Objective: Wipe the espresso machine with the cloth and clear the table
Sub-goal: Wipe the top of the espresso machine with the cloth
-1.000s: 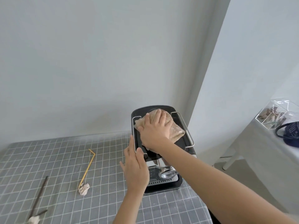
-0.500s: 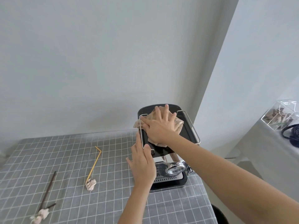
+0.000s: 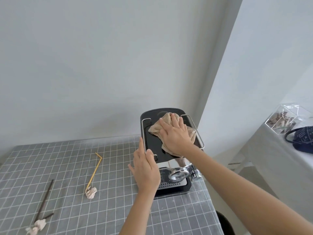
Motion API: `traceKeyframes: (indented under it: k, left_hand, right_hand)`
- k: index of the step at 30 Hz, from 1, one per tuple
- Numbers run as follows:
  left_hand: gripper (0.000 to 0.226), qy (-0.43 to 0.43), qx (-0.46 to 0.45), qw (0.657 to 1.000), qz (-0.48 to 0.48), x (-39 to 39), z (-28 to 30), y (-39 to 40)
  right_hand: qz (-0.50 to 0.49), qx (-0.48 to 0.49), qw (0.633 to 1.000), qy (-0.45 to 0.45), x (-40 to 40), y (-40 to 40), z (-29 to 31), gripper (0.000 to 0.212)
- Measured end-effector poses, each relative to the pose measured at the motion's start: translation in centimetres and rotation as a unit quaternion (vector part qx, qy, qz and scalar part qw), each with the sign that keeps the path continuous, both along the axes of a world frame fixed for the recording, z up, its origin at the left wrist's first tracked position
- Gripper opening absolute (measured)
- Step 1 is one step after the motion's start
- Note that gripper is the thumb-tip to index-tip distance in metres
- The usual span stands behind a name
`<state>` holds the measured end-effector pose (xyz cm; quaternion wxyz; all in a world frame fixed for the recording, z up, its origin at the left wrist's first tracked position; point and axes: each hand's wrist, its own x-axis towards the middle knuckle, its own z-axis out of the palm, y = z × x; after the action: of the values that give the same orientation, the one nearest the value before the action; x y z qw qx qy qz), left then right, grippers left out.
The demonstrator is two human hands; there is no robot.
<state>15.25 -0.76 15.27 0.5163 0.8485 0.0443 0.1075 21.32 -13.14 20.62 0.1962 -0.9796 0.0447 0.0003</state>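
A crumpled beige cloth (image 3: pixel 171 131) is pressed flat under the open right hand (image 3: pixel 176 138) on the glossy black top of the espresso machine (image 3: pixel 153 141), now swept rightward from the left rail. The machine's side is braced by the left hand (image 3: pixel 145 168), fingers (image 3: pixel 140 145) extended, grasping nothing. Straws on the grey checked tabletop (image 3: pixel 67 167) await clearing.

Both forearms bare; left hand (image 3: pixel 147 169) and right hand (image 3: pixel 176 136) ungloved.
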Motion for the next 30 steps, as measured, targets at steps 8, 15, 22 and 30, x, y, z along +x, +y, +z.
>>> traceKeyframes:
  k: [8, 15, 22, 30]
  left_hand:
    - [0.045, 0.015, -0.028, 0.999, -0.008, -0.4, -0.2, 0.1]
    - [0.048, 0.022, 0.017, 1.000, -0.015, 0.4, 0.2, 0.0]
    - [0.047, 0.022, 0.027, 0.999, 0.003, 0.1, 0.6, -0.2]
    - [0.047, 0.038, 0.020, 0.999, 0.000, 0.1, 0.8, 0.0]
  right_hand:
    - [0.036, -0.041, 0.993, -0.107, -9.0, 1.2, -2.0, 0.058]
    - [0.024, -0.064, 0.997, -0.038, -3.8, 0.2, -2.0, 0.062]
    - [-0.001, -0.026, 0.999, -0.019, 1.8, -0.1, -0.9, 0.055]
    - [0.050, -0.039, 0.994, -0.093, -7.2, 0.6, -2.9, 0.054]
